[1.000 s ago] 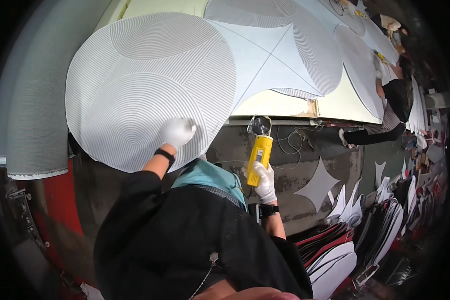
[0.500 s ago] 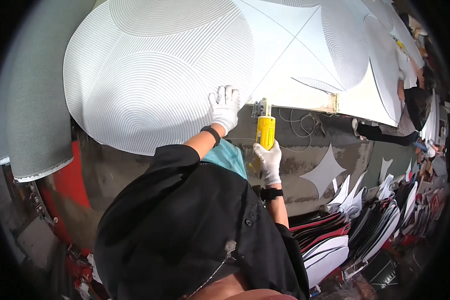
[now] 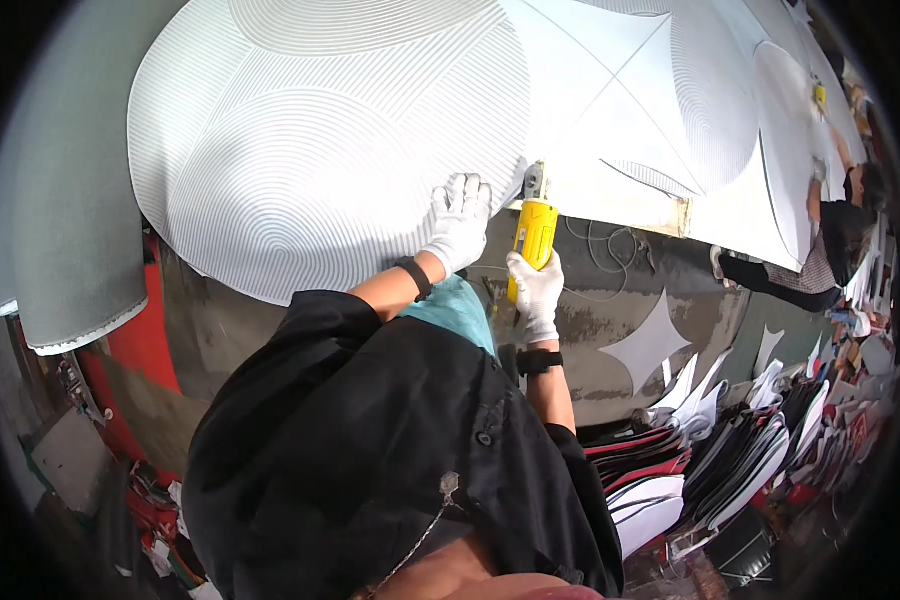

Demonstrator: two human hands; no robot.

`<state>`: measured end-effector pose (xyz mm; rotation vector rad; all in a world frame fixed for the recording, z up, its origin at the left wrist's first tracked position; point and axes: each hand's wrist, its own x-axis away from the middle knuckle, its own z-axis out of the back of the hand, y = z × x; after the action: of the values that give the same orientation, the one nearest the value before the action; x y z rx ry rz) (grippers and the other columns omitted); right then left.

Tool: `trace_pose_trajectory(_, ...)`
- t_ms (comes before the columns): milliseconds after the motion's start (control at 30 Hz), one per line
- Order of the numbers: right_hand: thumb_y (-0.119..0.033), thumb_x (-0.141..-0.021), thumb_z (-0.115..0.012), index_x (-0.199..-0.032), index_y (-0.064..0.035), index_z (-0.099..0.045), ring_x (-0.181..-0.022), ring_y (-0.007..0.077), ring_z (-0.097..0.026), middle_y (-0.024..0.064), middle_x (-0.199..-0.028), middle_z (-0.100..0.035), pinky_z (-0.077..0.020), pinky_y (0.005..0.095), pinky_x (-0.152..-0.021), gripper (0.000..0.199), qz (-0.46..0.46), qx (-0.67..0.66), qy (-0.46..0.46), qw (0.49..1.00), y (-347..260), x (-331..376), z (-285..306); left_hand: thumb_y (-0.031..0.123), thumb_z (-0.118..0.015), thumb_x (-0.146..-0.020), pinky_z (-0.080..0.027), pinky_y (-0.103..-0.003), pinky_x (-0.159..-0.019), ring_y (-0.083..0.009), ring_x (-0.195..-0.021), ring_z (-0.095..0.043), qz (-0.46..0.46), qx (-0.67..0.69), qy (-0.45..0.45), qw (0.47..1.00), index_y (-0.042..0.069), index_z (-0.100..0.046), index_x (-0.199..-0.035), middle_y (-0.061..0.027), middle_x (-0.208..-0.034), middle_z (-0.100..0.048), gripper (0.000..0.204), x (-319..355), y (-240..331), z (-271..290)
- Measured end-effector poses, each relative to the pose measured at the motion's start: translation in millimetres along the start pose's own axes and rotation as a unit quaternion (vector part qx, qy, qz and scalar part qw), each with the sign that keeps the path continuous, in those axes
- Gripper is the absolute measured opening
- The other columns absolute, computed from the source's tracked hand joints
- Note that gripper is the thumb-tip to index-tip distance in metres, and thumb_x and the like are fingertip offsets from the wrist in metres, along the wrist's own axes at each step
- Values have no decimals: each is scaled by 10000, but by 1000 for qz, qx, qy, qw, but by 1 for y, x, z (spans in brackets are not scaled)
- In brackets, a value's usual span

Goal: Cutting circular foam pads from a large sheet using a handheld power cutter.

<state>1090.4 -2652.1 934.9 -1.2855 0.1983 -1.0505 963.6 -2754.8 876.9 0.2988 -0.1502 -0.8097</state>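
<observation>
Workshop floor of stained concrete (image 3: 610, 300) fills the centre right of the frame, with a big white ribbed rug (image 3: 330, 150) spread across the upper half and a grey rug (image 3: 60, 200) hanging at the left edge. Stacks of cut-out panels (image 3: 730, 450) lie at the lower right, and another person (image 3: 840, 230) works at the far right.

The left hand (image 3: 460, 225), gloved in white, lies flat and open on the rug's edge near the centre of the frame, fingers spread, holding nothing, only pressing the pile down. The right hand (image 3: 537, 295), also gloved, is closed round the yellow tool (image 3: 533, 235), whose head meets the rug edge just right of the left fingertips.

Risk, as I judge it: the tool head sits very near the left hand, so a slip sideways could catch the glove; and if the flat hand eases off, the edge may lift and the cut or trim wander.

Both forearms reach up from the lower centre, the left bent outward, the right nearly straight.
</observation>
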Motion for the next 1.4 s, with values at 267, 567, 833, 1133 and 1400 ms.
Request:
trace_pose_trajectory(267, -124, -743, -741, -1095, 34, -575, -764, 108, -608, 71, -907, -664, -506, 256, -699, 420, 33, -25, -12, 999, -35, -66, -7, 338, -593, -772, -132, -561, -1106, -417, -1375, -228, -63, 105, -6, 993, -1, -363, -1394, -222, -1450, -316, 745, -4, -21, 23)
trace_pose_trajectory(567, -73, -743, -717, -1076, 47, -568, -646, 106, -578, 48, -822, -629, -494, 246, -610, 384, 71, 39, -23, 996, -89, -137, -14, 501, -394, -889, -123, -509, -1121, -333, -1396, -195, 168, -75, 51, 982, 20, -376, -1401, -165, -1472, -316, 702, -113, -155, 55)
trace_pose_trajectory(833, -169, -741, -729, -1129, 49, -561, -775, 162, -623, 101, -938, -657, -508, 278, -715, 476, 75, 99, -60, 990, -116, -208, -20, 431, -456, -874, -168, -498, -1080, -286, -1344, -259, 215, -59, 84, 971, 77, -419, -1326, -124, -1416, -359, 576, -140, -167, 63)
trace_pose_trajectory(1133, -228, -726, -726, -1120, 43, -573, -824, 204, -653, 131, -950, -678, -519, 309, -749, 503, 106, 167, -101, 975, -170, -279, -42, 406, -512, -833, -185, -530, -1069, -314, -1328, -269, 220, -49, 97, 969, 81, -433, -1292, -137, -1395, -371, 568, -142, -167, 64)
trace_pose_trajectory(1400, -301, -706, -730, -1130, -7, -582, -855, 268, -676, 155, -973, -686, -525, 346, -763, 536, 155, 318, -113, 929, -218, -337, -68, 386, -522, -801, -197, -526, -1045, -292, -1267, -296, 211, -33, 99, 972, 47, -446, -1273, -123, -1342, -379, 586, -148, -166, 70)
